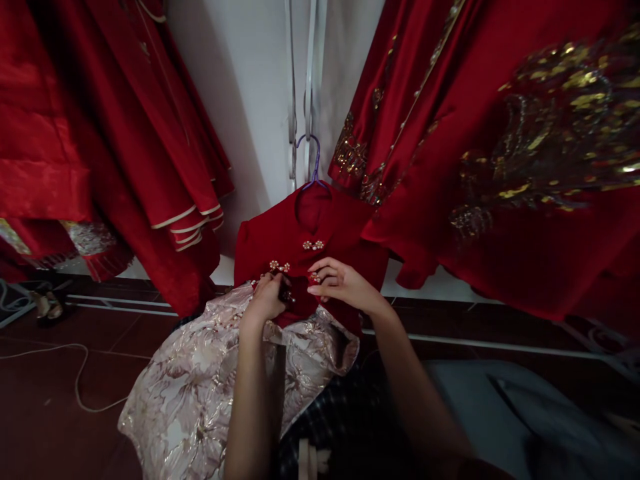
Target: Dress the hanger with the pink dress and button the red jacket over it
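Note:
A red dress (pixel 270 230) with a pale floral brocade skirt (pixel 185 387) hangs in front of me on a purple hanger (pixel 317 160). Pearl-and-gold flower clasps (pixel 313 245) run down its front, and the lower front gapes between my hands. On the left side of the gap, my left hand (pixel 266 298) is closed on the red front just under a clasp; its fingertips are partly hidden. Opposite it, my right hand (pixel 343 285) pinches the other front edge beside a small ornament. The skirt spreads below my forearms, across my dark checked clothing.
Red garments (pixel 165 133) with pale trim hang at the left, and a red garment with gold sequins (pixel 565 133) hangs at the right. White metal rails (pixel 310 73) rise behind the hanger. A cable (pixel 77 380) and shoes (pixel 47 307) lie on the dark tiled floor.

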The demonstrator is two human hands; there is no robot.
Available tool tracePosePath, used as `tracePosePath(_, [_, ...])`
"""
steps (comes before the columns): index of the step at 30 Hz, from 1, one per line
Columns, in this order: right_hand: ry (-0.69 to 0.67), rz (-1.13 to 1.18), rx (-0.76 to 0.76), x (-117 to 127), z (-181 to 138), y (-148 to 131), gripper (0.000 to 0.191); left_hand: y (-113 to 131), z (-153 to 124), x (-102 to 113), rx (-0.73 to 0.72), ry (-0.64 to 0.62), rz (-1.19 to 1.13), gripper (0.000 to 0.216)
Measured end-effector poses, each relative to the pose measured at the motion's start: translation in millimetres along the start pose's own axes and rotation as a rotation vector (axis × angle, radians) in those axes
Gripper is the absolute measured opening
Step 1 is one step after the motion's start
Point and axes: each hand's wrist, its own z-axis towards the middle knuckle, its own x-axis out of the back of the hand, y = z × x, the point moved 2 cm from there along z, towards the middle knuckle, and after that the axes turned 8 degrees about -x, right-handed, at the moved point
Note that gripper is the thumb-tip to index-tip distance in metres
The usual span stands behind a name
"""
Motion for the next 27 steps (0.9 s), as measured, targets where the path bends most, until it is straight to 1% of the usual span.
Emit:
tracePosePath(2, [0.049, -0.121, 0.032, -2.2, 4.3, 6.3, 0.036, -5.3, -1.9, 4.4, 0.025, 0.008, 0.009, 0.039])
tracePosePath(4, [0.084, -0.238, 0.035, -4.7, 8.8, 15.0, 0.029, -7.5, -1.6, 4.0, 0.009, -0.016, -0.007, 0.033])
tracePosePath(9, [0.006, -0.359, -0.011, -12.5, 21.7, 41.7, 0.024, -5.6, 3.2, -6.3, -0.021, -0.016, 0.058, 0.029])
tracePosePath(11, [0.002, -0.36, -0.028, -13.6, 26.7, 50.5, 0.024, -4.9, 4.8, -10.5, -0.021, -0.021, 0.074, 0.025])
tracePosePath(14, [-0.013, -0.298, -0.048, -13.8, 30.7, 57.2, 0.026, -5.9, 6.2, -12.3, -0.043, -0.026, 0.045, 0.019])
tracePosePath(18, [-0.133, -0.235, -0.063, -15.4, 28.8, 54.3, 0.024, -7.1, 6.0, -5.6, -0.072, -0.045, -0.025, 0.019])
tracePosePath(20, [-0.158, -0.243, -0.07, -16.4, 27.8, 51.7, 0.024, -5.4, 5.2, -0.6, -0.051, -0.049, -0.049, 0.02])
tracePosePath(24, [-0.106, -0.213, -0.077, -16.3, 29.3, 49.7, 0.027, 2.7, 2.7, 6.9, -0.003, -0.042, -0.096, 0.019])
tracePosePath(27, [-0.048, -0.149, -0.046, -14.6, 31.0, 47.4, 0.028, 6.2, 1.1, 8.4, 0.011, -0.027, -0.139, 0.013])
